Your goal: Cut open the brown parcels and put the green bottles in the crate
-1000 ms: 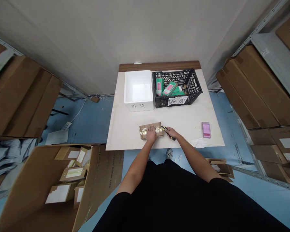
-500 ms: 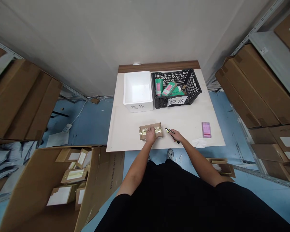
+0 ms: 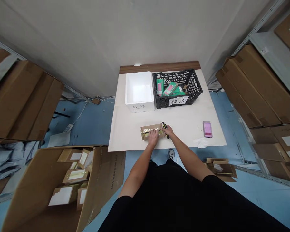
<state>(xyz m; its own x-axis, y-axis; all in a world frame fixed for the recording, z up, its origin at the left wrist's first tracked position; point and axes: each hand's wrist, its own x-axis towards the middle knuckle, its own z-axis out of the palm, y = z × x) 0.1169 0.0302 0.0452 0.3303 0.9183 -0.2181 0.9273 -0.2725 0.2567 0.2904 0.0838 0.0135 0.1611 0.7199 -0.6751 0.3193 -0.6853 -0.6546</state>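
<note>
From where I stand, the left hand (image 3: 153,138) lies over a small brown box (image 3: 149,128), its fingers on the shiny taped top; whether they grip it or only press, I can't quite tell; the right hand (image 3: 168,130) has its fingers closed round a black and yellow cutter (image 3: 164,125), at the box's right end; the box rests on the white table (image 3: 128,135), under the left fingers; well right of the right fingers lies 1 pink pack (image 3: 207,129); beyond the left fingers stands 1 white foam tub (image 3: 142,107); beyond the right ones, 1 black crate (image 3: 161,103) with green packs (image 3: 170,89) inside; left of both hands, 1 big carton (image 3: 24,196) holds more boxes (image 3: 61,196).
</note>
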